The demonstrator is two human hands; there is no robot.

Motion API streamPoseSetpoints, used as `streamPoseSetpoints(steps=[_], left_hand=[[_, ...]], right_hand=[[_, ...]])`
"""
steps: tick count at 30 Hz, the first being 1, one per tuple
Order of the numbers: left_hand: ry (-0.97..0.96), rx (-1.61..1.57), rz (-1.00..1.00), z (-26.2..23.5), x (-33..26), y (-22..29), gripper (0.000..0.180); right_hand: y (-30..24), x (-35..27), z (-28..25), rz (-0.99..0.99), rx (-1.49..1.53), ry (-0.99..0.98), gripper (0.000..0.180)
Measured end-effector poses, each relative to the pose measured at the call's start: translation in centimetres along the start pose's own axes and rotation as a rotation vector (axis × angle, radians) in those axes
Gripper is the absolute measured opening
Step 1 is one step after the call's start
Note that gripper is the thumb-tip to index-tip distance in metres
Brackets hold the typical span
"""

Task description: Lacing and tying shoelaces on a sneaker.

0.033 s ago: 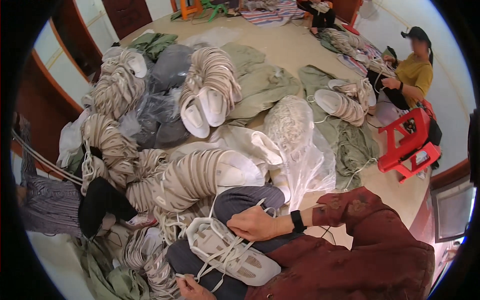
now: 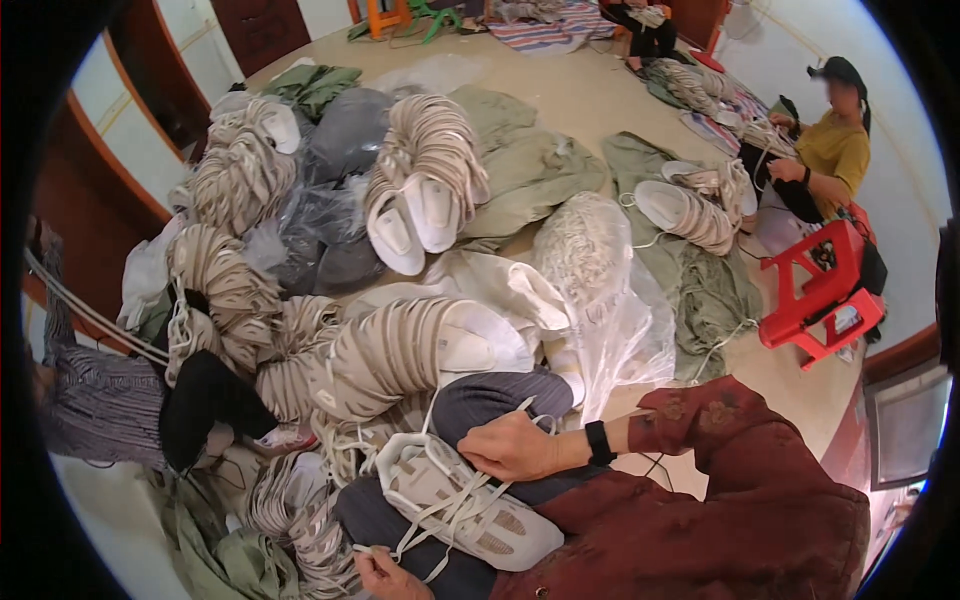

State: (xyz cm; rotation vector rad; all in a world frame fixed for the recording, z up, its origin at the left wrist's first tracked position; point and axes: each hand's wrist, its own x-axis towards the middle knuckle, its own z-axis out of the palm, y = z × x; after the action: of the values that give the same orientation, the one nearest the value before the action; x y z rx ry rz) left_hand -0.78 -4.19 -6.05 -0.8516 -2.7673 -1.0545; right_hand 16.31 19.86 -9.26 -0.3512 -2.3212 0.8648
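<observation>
A pale beige shoe upper (image 2: 470,505) with white laces lies across my lap on grey trousers. My right hand (image 2: 510,447), with a black watch on its wrist and a dark red sleeve, rests at the upper's near end and grips a loop of white lace (image 2: 520,410). At the bottom edge my left hand (image 2: 385,577) pinches the free end of a lace (image 2: 400,545) running from the same upper.
Long nested stacks of beige shoe uppers (image 2: 390,355) cover the floor in front and to the left. A clear plastic bag of white laces (image 2: 590,250) lies ahead. A red plastic stool (image 2: 820,290) stands at the right, beside a seated person in a yellow top (image 2: 835,150).
</observation>
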Motion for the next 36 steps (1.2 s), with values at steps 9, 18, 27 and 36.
streamPoseSetpoints(steps=[9, 18, 27, 36], left_hand=[[-0.064, -0.116, 0.044, 0.2, 0.8, 1.0, 0.034], [-0.037, -0.273, -0.103, 1.2, 0.8, 0.2, 0.022], [-0.043, -0.384, -0.117, 1.3, 0.7, -0.4, 0.014], [-0.049, -0.495, -0.213, 1.0, 0.4, -0.5, 0.017]], right_hand=[[0.0, 0.3, -0.8, -0.003, -0.052, 0.02, 0.013], [0.0, 0.7, -0.5, 0.008, -0.027, -0.002, 0.012], [-0.8, 1.3, -0.8, 0.067, -0.037, -0.022, 0.014], [-1.1, 1.7, -0.4, 0.081, -0.026, -0.075, 0.015]])
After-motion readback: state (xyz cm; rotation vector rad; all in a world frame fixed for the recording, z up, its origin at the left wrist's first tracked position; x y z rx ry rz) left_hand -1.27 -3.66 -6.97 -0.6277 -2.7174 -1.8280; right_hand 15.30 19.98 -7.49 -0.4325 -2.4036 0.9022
